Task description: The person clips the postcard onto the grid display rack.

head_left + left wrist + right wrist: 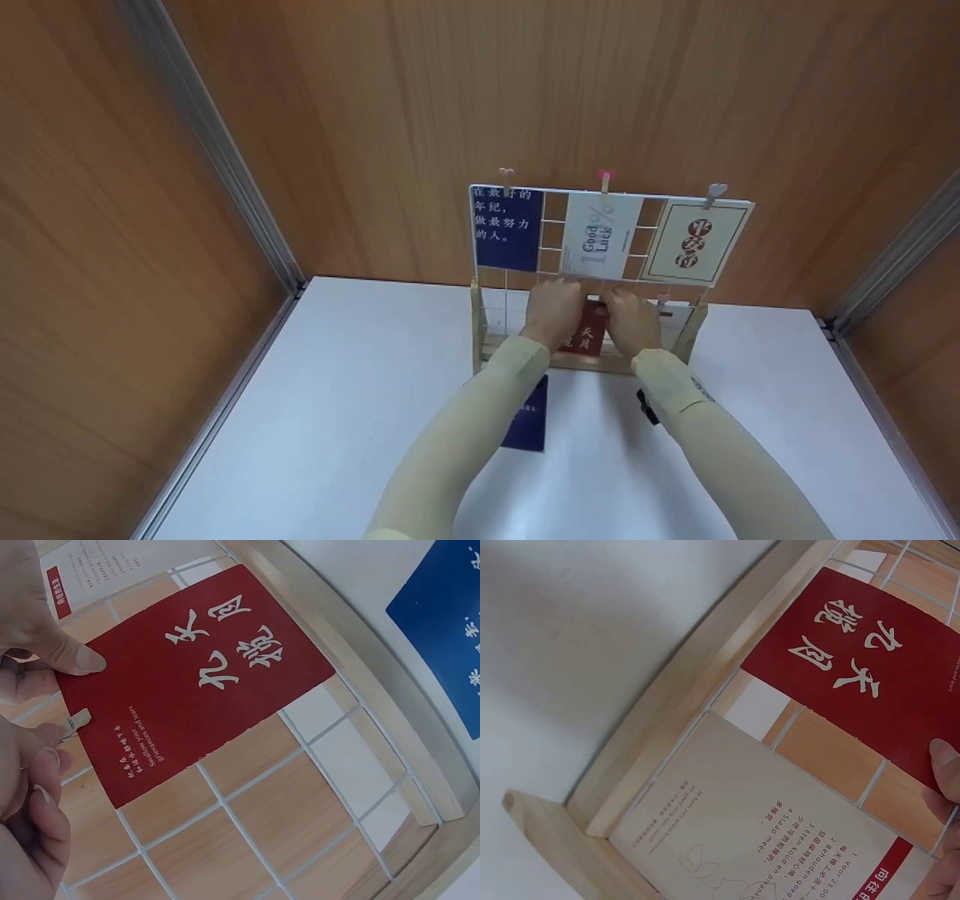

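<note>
A red card point(195, 682) with white characters lies against the lower part of a white wire grid point(223, 802). In the left wrist view my left hand point(34, 817) pinches a small wooden clip point(79, 718) at the card's top edge. My right hand point(37, 622) holds that same edge beside the clip, its thumb flat on the card's face. The right wrist view shows the right thumb point(943, 754) on the card; the other fingers are partly cut off. From the head view, both hands hide the card's top.
A wooden stand point(585, 363) carries the grid. Along its top hang a blue card point(508, 244), a white card point(600, 236) and a cream card point(694, 244) on clips. A pale card point(757, 817) hangs lower right. Another blue card point(531, 420) lies on the white table point(337, 360).
</note>
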`<state>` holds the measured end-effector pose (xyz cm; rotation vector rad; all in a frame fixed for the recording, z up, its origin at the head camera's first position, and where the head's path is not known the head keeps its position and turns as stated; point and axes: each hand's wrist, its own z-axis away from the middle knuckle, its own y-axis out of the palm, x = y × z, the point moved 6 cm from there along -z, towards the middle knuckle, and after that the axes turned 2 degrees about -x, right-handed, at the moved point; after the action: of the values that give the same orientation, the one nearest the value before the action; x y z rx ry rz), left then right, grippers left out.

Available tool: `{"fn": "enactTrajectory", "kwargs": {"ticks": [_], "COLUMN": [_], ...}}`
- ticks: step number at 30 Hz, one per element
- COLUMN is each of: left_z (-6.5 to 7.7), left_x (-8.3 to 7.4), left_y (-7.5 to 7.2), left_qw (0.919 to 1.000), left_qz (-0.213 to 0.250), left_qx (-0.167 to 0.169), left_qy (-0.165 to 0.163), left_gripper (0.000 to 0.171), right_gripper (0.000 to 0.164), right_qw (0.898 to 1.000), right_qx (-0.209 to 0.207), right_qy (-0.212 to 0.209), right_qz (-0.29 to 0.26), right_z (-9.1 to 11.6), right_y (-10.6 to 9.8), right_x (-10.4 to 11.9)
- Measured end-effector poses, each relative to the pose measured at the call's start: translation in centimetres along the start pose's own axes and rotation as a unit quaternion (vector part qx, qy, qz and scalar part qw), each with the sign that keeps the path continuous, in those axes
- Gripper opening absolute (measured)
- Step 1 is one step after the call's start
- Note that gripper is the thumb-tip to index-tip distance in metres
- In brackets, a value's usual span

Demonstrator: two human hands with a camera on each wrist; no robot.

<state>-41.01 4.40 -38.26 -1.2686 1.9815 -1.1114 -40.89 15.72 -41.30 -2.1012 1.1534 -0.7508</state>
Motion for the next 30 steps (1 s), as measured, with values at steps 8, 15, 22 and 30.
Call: {"fn": "enactTrajectory", "kwargs": {"ticks": [8,15,22,30], "left_z": [1.2,2.0,2.8,4.6], "left_x": [0.5,0.3,0.8,2.9], "left_y": [-0.3,-1.5,-2.9,-3.9], "left_qw": [0.9982,0.9948,0.9924,0.9919], "left_qz": [0.054,0.050,0.060,0.086], "left_qx": [-0.020,-0.067,-0.078,-0.069], "left_qy": [0.015,0.058,0.074,0.063], "left_gripper": [0.022,0.022,0.017,0.017], "right_gripper": [0.005,0.004,0.013,0.019], "right_qw": [1.000,1.000,0.997,0.998], "right_qx": [0.013,0.022,0.046,0.014], "right_qy": [-0.002,-0.008,0.000,-0.005], "right_qz": [0.000,0.016,0.058,0.057], "right_z": [0.0,-0.2,-0.1,0.2], "right_y": [0.2,0.2,0.0,-1.1], "right_x": [0.3,0.4,0.6,1.2]}}
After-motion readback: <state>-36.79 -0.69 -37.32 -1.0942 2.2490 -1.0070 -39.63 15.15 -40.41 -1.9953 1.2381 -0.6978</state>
